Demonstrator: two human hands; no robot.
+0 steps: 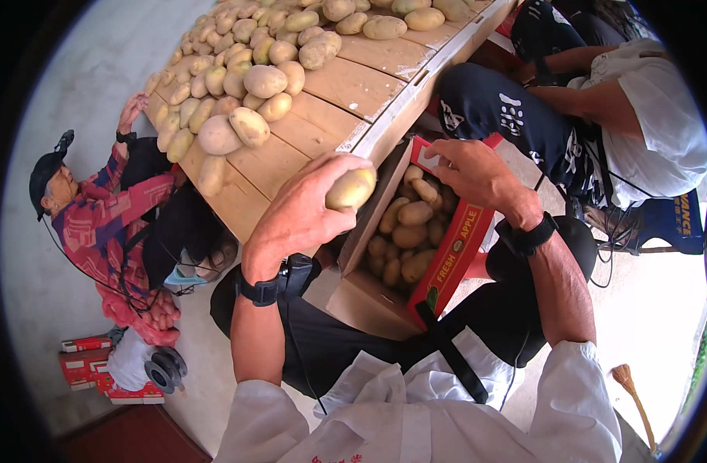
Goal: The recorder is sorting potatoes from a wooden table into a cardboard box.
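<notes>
My left hand (301,211) is closed round a potato (351,188) above the near edge of a wooden-slat table (342,116). Over the far end of an open cardboard box (457,249) is my right hand (475,176), its fingers curved and apart, with no potato visible in it. The box, red on its printed side, stands between my legs and holds many potatoes (415,213). A large heap of potatoes (265,81) covers the far and left parts of the table.
A person in a patterned red top (113,214) sits at the left, one hand at the table edge. Another person in a white shirt (654,116) sits at the right. Flattened red boxes (87,370) lie on the floor at lower left; a broom (634,393) is at lower right.
</notes>
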